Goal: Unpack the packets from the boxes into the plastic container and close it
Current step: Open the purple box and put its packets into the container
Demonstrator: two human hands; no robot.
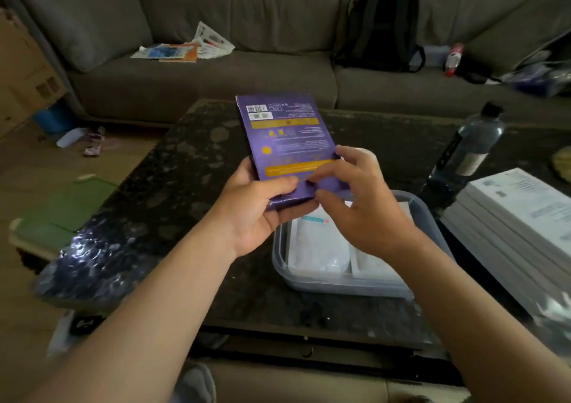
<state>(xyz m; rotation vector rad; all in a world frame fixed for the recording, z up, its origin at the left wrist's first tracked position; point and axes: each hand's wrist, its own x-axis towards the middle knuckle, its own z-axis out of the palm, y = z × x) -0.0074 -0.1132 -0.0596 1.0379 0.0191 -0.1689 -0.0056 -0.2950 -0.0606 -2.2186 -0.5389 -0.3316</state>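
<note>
1. White packets [321, 248] already lie in the plastic container [340, 285], below the right hand [361, 205].
2. The left hand [262, 214] grips the purple box [284, 137]; right fingertips [321, 175] pinch its near flap.
3. The white boxes [519, 217] and the closing remain.

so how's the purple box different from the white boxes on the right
The purple box is held up above the table by both hands, left hand and right hand; the white boxes lie flat in a stack on the table. The purple box is single and dark; the white boxes are several and pale. Both are flat cartons with printed text.
</note>
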